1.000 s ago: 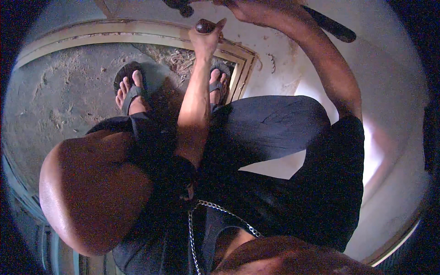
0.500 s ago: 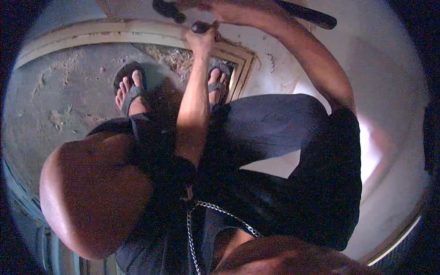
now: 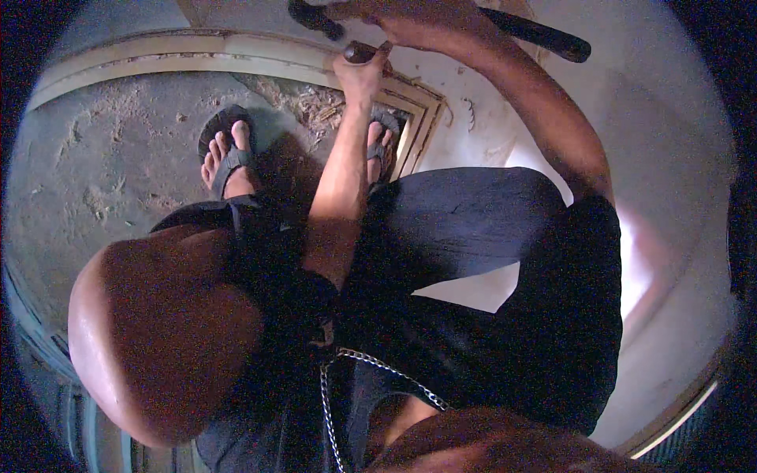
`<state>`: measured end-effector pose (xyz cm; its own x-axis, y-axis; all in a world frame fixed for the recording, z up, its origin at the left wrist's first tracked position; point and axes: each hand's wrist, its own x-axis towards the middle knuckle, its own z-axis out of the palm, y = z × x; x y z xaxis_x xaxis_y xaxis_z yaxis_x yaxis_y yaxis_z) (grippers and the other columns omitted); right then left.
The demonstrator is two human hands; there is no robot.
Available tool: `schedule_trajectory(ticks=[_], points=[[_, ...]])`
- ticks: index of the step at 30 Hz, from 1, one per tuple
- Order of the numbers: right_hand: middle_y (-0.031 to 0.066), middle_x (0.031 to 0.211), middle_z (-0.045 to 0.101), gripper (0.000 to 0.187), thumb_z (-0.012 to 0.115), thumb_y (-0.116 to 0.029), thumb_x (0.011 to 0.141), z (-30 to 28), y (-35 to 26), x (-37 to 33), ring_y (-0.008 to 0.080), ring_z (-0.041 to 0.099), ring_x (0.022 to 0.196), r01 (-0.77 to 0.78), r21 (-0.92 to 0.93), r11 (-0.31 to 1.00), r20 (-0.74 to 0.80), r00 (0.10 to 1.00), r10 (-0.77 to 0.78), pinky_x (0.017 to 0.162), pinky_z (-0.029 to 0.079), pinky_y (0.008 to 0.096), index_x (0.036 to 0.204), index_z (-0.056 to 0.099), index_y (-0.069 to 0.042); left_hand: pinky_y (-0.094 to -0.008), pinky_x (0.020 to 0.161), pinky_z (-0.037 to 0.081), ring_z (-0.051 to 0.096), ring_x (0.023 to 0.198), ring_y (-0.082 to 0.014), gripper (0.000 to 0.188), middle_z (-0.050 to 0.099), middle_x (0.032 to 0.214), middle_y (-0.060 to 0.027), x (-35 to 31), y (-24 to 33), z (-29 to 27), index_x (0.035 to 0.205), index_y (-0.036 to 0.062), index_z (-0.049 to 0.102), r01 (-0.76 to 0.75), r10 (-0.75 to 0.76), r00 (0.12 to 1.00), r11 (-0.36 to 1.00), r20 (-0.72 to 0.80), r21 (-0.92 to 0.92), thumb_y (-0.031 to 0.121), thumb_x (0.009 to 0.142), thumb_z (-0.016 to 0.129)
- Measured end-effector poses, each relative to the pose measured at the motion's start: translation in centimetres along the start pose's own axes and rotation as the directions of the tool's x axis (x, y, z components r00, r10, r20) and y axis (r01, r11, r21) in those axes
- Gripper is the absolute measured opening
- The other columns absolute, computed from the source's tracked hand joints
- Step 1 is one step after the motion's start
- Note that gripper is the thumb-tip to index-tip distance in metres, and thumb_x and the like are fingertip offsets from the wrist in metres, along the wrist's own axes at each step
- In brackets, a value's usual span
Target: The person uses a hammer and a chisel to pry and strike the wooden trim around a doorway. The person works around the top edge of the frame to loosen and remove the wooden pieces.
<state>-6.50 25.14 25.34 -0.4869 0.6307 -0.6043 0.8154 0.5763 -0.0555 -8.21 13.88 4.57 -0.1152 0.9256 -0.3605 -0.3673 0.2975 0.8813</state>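
At the top of the head view, my right hand (image 3: pixel 418 24) is closed round a hammer. The hammer's black handle (image 3: pixel 540 37) sticks out to the right beyond my forearm, and its dark head (image 3: pixel 315 19) juts out to the left. Just below, my left hand (image 3: pixel 360 79) wraps round what looks like a chisel (image 3: pixel 359 53); only its dark, rounded handle end shows, and my fingers hide the rest. A small gap separates the hammer head from that handle end. Both hands are over a pale wooden frame (image 3: pixel 197 51), near its corner.
My sandalled feet (image 3: pixel 229 162) stand on a dusty grey floor (image 3: pixel 102 158). Crumbled debris (image 3: pixel 315 106) lies along the frame's inner edge. A pale wall (image 3: pixel 670 142) rises on the right. Bluish ridged panels (image 3: pixel 87 418) show at the lower left.
Both hands have shifted slightly right with their tools. The hammer head is a little nearer the handle end in my left hand. The grips look the same.
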Motion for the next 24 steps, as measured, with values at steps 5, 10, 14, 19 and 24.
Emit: schedule_trajectory(ticks=[5,10,14,19,24], points=[[0.0157,0.086,0.066,0.038,0.050,-0.016,0.088,0.1,-1.2,0.4,0.0277,0.064,0.071,0.071,-0.061,0.996,0.089,0.994,-0.065,0.063,0.052,0.0387,0.124,0.056,-0.023,-0.0353,0.067,0.049,0.061,0.073,-0.0204,0.019,0.066,0.082,-0.0094,0.8,-7.2,-0.2,0.083,-0.0023,0.062,-0.098,0.104,0.995,0.968,-0.011,0.230,0.010,0.071,0.070],[0.0146,0.085,0.066,0.042,0.053,-0.014,0.086,0.9,-1.2,-0.7,0.0274,0.064,0.068,-0.071,-0.053,0.996,0.161,0.984,0.078,0.061,0.051,0.0388,0.127,0.054,-0.023,-0.0311,0.055,0.048,0.059,0.058,-0.0148,0.014,0.063,0.066,-0.0041,-2.4,-4.1,1.6,0.073,0.0000,0.062,0.141,-0.129,0.985,0.984,0.115,-0.104,0.008,0.067,0.071],[0.0137,0.082,0.066,0.045,0.051,-0.017,0.087,0.8,-0.3,-1.9,0.0266,0.064,0.068,0.002,0.016,1.000,0.086,0.996,-0.003,0.061,0.052,0.0383,0.131,0.049,-0.025,-0.0295,0.057,0.048,0.058,0.062,-0.0126,0.013,0.063,0.070,-0.0033,-2.0,-1.4,2.4,0.077,0.0000,0.063,0.019,-0.011,0.999,0.982,0.046,-0.186,0.003,0.065,0.065],[0.0134,0.082,0.066,0.044,0.050,-0.018,0.088,-0.4,-1.2,-2.6,0.0259,0.064,0.067,-0.087,-0.055,0.995,0.148,0.985,0.094,0.058,0.052,0.0379,0.132,0.048,-0.026,-0.0282,0.059,0.048,0.060,0.065,-0.0118,0.013,0.064,0.072,-0.0046,-1.8,-0.6,1.0,0.080,-0.0013,0.064,-0.027,0.025,0.999,0.998,-0.038,-0.059,0.002,0.068,0.064],[0.0149,0.081,0.065,0.041,0.049,-0.018,0.089,-1.5,-1.4,-2.3,0.0250,0.062,0.064,-0.060,-0.001,0.998,0.052,0.997,0.060,0.055,0.051,0.0371,0.129,0.051,-0.023,-0.0284,0.062,0.049,0.060,0.069,-0.0123,0.011,0.066,0.077,-0.0043,-1.7,-1.3,0.1,0.081,-0.0012,0.065,0.024,-0.026,0.999,0.995,-0.018,-0.095,0.003,0.072,0.064]])
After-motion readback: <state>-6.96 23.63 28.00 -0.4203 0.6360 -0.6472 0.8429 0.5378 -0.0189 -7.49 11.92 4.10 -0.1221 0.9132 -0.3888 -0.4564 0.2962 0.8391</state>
